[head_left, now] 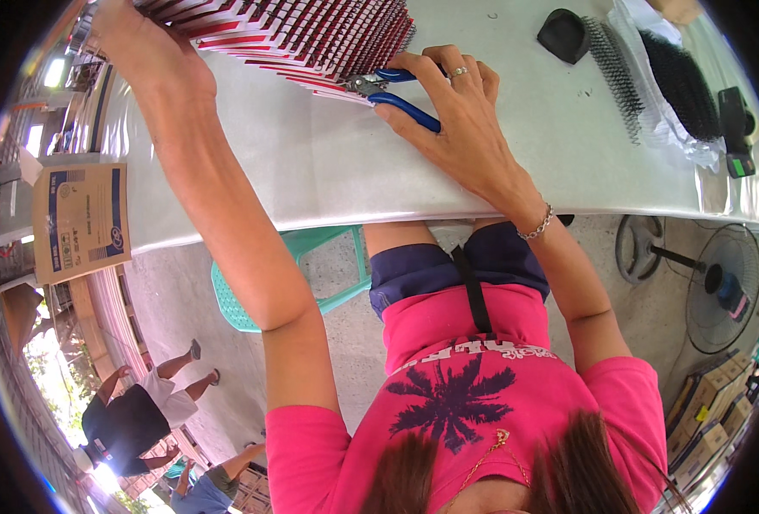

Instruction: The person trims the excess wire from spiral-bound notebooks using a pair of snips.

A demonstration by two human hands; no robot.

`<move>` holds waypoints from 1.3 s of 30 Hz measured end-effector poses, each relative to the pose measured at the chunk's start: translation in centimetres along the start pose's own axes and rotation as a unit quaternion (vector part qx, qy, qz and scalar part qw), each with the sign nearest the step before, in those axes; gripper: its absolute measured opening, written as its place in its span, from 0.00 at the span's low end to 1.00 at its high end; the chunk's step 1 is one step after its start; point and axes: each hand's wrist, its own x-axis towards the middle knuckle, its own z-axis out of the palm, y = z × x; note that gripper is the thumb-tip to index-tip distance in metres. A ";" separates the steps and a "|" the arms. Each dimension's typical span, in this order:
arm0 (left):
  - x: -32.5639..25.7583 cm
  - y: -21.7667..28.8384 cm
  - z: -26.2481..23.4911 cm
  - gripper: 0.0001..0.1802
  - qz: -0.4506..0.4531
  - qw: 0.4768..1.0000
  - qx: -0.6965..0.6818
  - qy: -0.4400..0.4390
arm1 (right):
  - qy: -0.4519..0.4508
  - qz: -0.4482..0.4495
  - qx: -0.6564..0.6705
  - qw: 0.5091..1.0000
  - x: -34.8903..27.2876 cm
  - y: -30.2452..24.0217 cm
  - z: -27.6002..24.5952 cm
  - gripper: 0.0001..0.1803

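My right hand (461,120) is closed round the blue handles of small nippers (405,110). Their metal jaws meet the near right corner of a thick bundle of red-and-white folded strips (302,38), layered in a zigzag at the top of the view. My left hand (144,43) is at the far left end of this bundle, the wrist bent; its fingers are cut off by the picture's edge, so their grip does not show.
At the table's right lie a black curved piece (563,36), dark bristly strips (679,81) on white plastic, and a black tool (737,133). A carton (81,221) stands left. Beneath are a green stool (238,295) and a fan (722,287); people (131,428) stand lower left.
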 end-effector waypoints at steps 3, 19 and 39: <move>-0.2 0.3 0.3 0.26 -0.012 1.000 0.007 0.007 | -0.003 0.001 0.002 1.000 0.0 0.4 0.2 0.23; 1.1 0.4 0.9 0.26 -0.065 0.992 0.010 0.108 | -0.062 0.057 -0.002 0.996 -0.1 -0.3 -1.4 0.25; -0.3 0.2 0.4 0.29 0.000 1.000 0.021 0.021 | -0.025 0.024 0.004 0.999 -0.5 0.6 -0.7 0.23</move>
